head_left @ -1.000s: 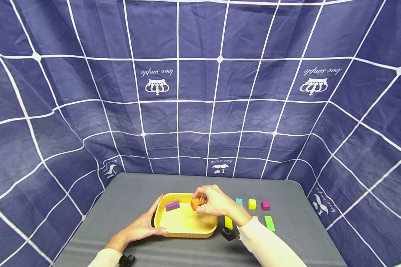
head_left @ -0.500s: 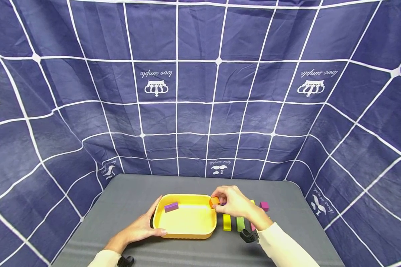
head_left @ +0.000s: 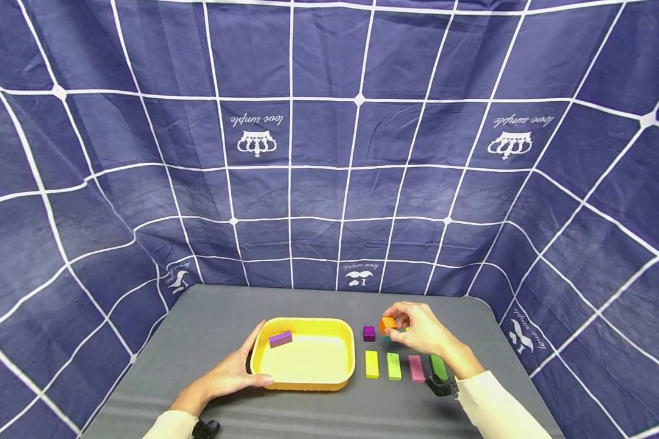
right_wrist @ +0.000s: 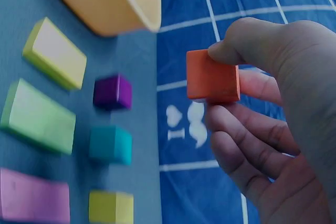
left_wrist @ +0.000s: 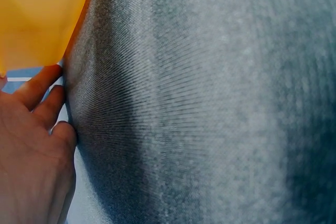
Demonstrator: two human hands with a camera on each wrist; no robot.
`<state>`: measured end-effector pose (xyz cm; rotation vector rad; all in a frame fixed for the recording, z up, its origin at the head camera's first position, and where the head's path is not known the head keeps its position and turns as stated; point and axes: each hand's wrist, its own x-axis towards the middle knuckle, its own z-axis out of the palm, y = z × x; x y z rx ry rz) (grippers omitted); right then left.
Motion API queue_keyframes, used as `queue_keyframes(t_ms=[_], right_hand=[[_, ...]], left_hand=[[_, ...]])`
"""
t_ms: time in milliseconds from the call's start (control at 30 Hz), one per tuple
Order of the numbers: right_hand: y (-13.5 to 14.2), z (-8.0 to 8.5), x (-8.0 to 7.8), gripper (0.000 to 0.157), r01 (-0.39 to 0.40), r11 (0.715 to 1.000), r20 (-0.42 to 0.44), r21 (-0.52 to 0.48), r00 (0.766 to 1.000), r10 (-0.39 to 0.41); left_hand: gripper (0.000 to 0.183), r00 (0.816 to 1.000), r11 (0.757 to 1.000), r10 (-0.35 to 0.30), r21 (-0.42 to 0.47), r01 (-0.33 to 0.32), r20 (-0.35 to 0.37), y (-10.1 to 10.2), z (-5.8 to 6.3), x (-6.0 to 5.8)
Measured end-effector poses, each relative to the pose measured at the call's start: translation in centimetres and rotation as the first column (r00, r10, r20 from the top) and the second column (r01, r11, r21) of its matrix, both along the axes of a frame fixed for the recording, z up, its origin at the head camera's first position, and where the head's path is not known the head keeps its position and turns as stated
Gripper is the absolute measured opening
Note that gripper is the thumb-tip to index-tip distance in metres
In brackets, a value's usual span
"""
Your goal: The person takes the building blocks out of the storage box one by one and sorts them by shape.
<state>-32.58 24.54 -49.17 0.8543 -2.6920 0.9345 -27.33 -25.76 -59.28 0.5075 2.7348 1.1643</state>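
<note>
In the head view my right hand (head_left: pixel 424 331) pinches an orange cube (head_left: pixel 387 325) between thumb and fingers, raised over the row of small cubes. In the right wrist view the orange cube (right_wrist: pixel 212 76) shows plainly at the fingertips. My left hand (head_left: pixel 232 372) rests against the left end of a yellow tray (head_left: pixel 307 386), thumb by the near corner and fingers spread along the left side. A purple block (head_left: pixel 280 339) lies inside the tray. In the left wrist view the fingers of the left hand (left_wrist: pixel 37 145) lie beside the tray wall (left_wrist: pixel 37 51).
Right of the tray stand a dark purple cube (head_left: pixel 369 333), a teal cube (right_wrist: pixel 109 145) and a yellow cube (right_wrist: pixel 111 206). Nearer lie a yellow block (head_left: pixel 371 364), a light green block (head_left: pixel 394 366), a pink block (head_left: pixel 416 369) and a green block (head_left: pixel 438 367). A blue curtain (head_left: pixel 318 195) surrounds the table.
My right hand has carried the orange cube rightward, from over the tray, past its right rim, to above the cubes. The left hand stays at the tray.
</note>
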Motion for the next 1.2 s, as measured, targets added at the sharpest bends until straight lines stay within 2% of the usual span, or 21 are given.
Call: queue_keyframes(t_ms=[267, 467, 667, 933, 1200], right_hand=[[3.8, -0.7, -0.7, 0.026, 0.1, 0.995, 0.002, -0.005, 0.995, -0.1], [6.6, -1.9, -0.7, 0.026, 0.194, 0.981, 0.037, 0.002, 0.98, -0.194], [8.9, -3.1, -1.0, 0.029, 0.255, 0.967, 0.01, -0.01, 0.967, -0.255], [11.2, -4.4, -1.1, 0.03, 0.329, 0.944, 0.048, 0.018, 0.943, -0.329], [12.7, -5.2, -0.8, 0.033, 0.382, 0.924, 0.075, 0.019, 0.921, -0.383]], left_hand=[[0.141, 1.0, 1.0, 0.005, 0.004, -0.005, 0.001, -0.1, 0.0, -0.1], [0.142, 1.0, 1.0, 0.002, -0.001, -0.002, 0.0, 0.0, -0.1, 0.0], [0.141, 1.0, 1.0, 0.005, 0.01, -0.005, 0.005, 0.1, -0.2, -0.1], [0.14, 1.0, 1.0, 0.006, 0.023, -0.007, 0.022, 0.0, 0.0, 0.1], [0.141, 1.0, 1.0, 0.016, 0.012, -0.016, 0.009, 0.0, 0.1, 0.2]])
